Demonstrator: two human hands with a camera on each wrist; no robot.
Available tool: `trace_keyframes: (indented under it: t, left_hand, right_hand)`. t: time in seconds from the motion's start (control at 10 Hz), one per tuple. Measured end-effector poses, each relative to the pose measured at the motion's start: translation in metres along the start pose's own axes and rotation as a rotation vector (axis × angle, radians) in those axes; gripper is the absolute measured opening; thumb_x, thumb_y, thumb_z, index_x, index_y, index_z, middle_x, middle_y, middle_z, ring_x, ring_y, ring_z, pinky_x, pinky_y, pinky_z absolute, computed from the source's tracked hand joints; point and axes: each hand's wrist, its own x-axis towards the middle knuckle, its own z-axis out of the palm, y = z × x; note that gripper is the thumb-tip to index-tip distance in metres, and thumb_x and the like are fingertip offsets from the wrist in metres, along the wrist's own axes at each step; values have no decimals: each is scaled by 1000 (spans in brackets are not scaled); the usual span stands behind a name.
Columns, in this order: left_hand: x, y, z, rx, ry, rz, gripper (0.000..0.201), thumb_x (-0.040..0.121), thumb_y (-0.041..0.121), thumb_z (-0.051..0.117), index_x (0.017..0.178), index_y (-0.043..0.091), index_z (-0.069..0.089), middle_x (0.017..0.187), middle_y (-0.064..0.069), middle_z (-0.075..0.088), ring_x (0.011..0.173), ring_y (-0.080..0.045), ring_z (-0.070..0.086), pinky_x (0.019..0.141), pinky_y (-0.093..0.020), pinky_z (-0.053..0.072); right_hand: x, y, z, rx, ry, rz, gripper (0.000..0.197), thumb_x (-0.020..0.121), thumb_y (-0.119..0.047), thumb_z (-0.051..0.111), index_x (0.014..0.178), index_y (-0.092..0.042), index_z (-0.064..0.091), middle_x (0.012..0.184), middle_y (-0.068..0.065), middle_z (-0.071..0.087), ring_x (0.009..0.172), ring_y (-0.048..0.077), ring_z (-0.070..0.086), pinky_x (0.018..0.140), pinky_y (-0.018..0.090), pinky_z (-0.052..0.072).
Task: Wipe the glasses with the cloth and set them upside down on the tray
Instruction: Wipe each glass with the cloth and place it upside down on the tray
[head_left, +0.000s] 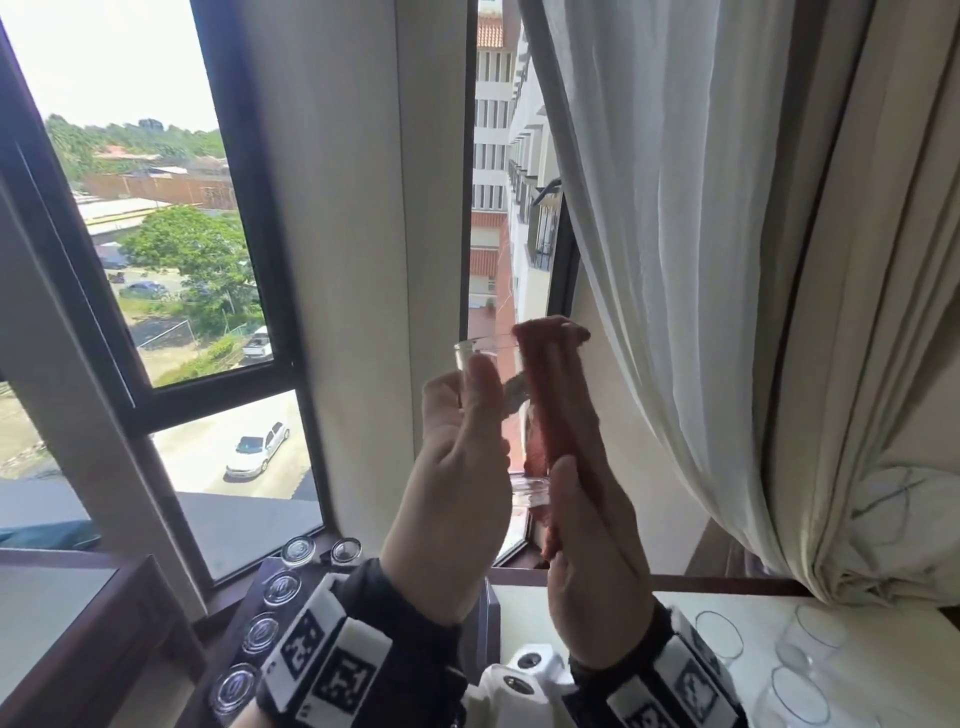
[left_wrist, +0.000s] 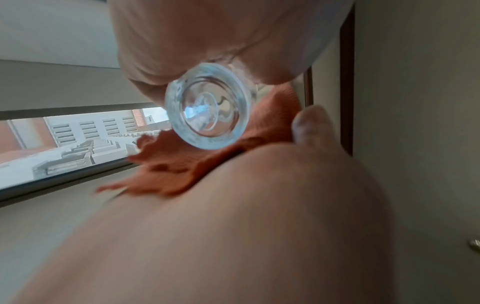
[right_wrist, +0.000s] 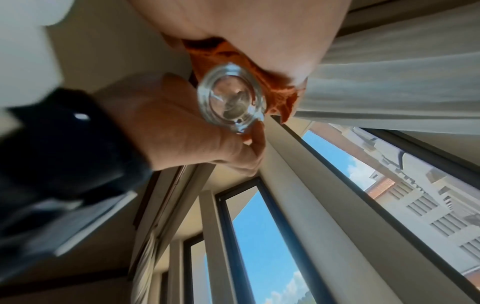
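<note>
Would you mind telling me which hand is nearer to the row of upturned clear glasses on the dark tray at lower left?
Left. The left hand is raised nearer those glasses; the right hand is farther right, holding the orange cloth.

2 hands (head_left: 457, 499) (head_left: 592, 566), 1 glass (head_left: 530, 488) held up btwn them, 1 orange cloth (head_left: 558, 395), 6 glasses upside down on the dark tray (head_left: 260, 577) at lower left, approx 4 upright glasses (head_left: 719, 634) at lower right, 1 white curtain (head_left: 675, 234).
</note>
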Motion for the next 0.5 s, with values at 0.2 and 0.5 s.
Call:
trace_keyframes:
  t: [0.2,0.5]
  left_hand:
    - [10,26,-23,-16,-10,-67,88,80,85,62,122,9,71,93,-9,78,85,-25,79,85,-38,59]
    - [-12,-6,-8,42,-114,-65,64,86,59,63,125,10,54,91,-2,72,78,-3,70,72,-15,56]
  right_hand:
    - [-23,-26,5,565,-199,132,52,106,-30,38,148,1,43,162,16,31,153,36,18,124,50,17]
    - [2,5,-6,77,-132,399,26,93,-77,31,114,-91,25,136,-42,47,137,4,45,114,28,37]
